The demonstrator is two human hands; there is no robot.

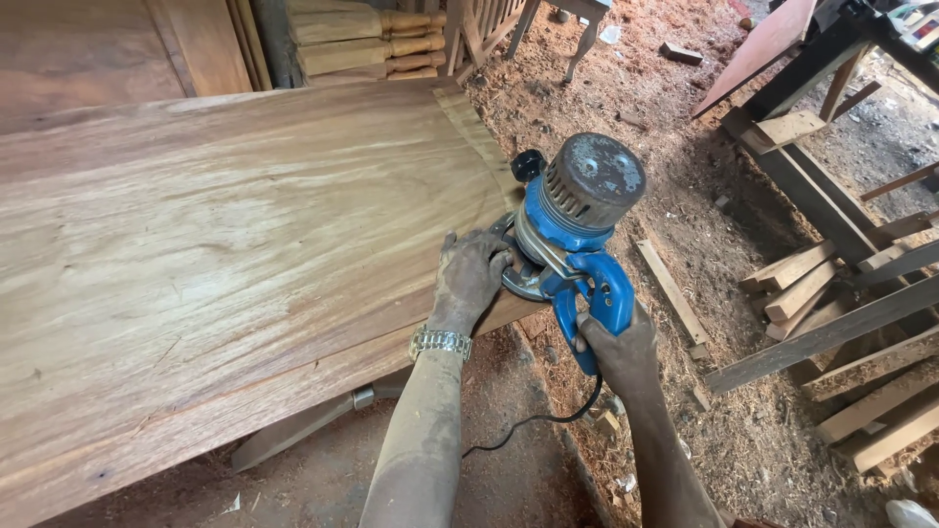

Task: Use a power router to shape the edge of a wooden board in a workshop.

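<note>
Both hands' grip clamped on blue router [572,235] — rusty grey cap, dusty — at slab [225,244] corner.

Both hands, left hand [471,276] and right hand [618,349], grip a blue router [575,220] (dusty cap) at the wooden slab [225,264] edge

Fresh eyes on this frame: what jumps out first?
The blue power router at centre, sitting on the corner edge of a big pale wooden slab that fills the left half. The left hand presses by its base; the right hand grips its blue handle. To the right, loose timber offcuts lie on the sawdust-covered ground.
</note>
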